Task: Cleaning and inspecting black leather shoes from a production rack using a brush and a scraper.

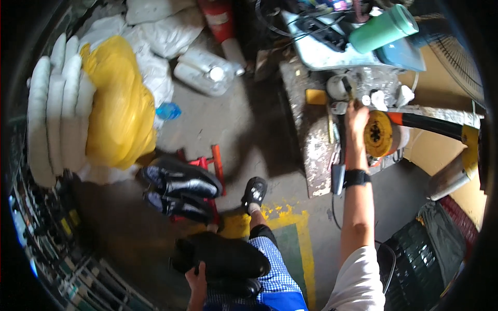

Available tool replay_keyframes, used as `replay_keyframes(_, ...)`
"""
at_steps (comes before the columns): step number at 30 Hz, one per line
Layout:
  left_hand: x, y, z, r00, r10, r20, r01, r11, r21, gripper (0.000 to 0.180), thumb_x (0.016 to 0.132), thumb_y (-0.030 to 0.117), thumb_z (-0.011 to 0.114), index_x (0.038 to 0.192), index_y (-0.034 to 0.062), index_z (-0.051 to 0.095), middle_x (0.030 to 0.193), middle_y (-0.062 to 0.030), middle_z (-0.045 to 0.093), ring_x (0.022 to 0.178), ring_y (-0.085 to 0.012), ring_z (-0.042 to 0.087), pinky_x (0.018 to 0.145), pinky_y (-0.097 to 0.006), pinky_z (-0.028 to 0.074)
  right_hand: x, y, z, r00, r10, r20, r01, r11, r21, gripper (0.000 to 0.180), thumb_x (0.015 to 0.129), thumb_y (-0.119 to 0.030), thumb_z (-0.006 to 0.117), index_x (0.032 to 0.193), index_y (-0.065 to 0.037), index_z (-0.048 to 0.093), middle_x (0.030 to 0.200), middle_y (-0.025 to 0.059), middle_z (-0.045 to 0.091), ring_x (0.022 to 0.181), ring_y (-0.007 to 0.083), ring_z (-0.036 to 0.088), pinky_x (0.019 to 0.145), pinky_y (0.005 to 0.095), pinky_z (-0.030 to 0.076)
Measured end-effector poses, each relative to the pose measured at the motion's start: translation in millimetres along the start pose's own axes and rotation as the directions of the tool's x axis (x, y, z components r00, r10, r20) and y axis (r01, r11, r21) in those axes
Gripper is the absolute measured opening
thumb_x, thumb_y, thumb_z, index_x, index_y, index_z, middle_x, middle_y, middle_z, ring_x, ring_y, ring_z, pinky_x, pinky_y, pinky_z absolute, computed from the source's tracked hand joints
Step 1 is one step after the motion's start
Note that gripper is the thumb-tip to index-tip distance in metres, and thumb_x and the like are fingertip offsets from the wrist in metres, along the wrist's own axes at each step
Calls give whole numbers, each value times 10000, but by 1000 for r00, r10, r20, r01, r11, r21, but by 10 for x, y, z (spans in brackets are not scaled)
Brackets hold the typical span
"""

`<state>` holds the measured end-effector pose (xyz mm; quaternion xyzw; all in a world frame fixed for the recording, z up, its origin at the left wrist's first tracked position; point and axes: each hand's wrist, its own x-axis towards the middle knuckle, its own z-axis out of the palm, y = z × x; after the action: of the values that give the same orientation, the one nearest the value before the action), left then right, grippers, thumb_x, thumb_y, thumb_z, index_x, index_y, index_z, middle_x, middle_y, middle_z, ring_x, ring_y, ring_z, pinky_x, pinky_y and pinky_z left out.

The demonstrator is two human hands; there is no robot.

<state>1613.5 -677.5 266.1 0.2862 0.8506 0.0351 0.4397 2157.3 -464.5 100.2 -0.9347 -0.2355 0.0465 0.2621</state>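
My left hand [196, 281] grips the edge of a black shoe [223, 254] lying across my lap, with another dark shoe [241, 286] partly hidden under it. My right arm stretches out over the cluttered workbench [316, 155]. There my right hand [357, 118] has its fingers closed around a narrow brownish thing whose kind I cannot make out. It is beside a white round container [338, 87] and a small white jar [339, 108]. Just right of that hand is a yellow round disc [377, 133] with a dark centre.
Shiny black shoes [181, 186] rest on a red stand [217, 168] to the left. Beyond are a yellow sack [114, 103], white rolls [54, 114] and clear plastic jugs [207, 72]. A green tumbler [384, 28] lies at the bench's back; a fan [456, 62] is far right.
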Motion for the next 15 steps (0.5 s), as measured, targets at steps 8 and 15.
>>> replay_keyframes(8, 16, -203, -60, 996, 89, 22, -91, 990, 106, 465, 812, 273, 593, 491, 4, 390, 417, 8, 298, 422, -60, 290, 396, -323, 210, -373, -165, -298, 932, 226, 282, -359, 481, 800, 150, 806, -138, 524, 701, -35, 554, 543, -12, 453, 395, 41, 338, 357, 194, 239)
replay_keyframes(15, -79, -176, -66, 996, 90, -12, -90, 996, 10, 393, 809, 251, 595, 558, -33, 493, 446, -20, 405, 462, -52, 368, 407, -298, 290, -1811, 79, -712, 799, 157, 580, -598, 121, 792, 234, 871, -241, 491, 676, -125, 434, 501, -48, 305, 392, 47, 218, 354, 195, 184)
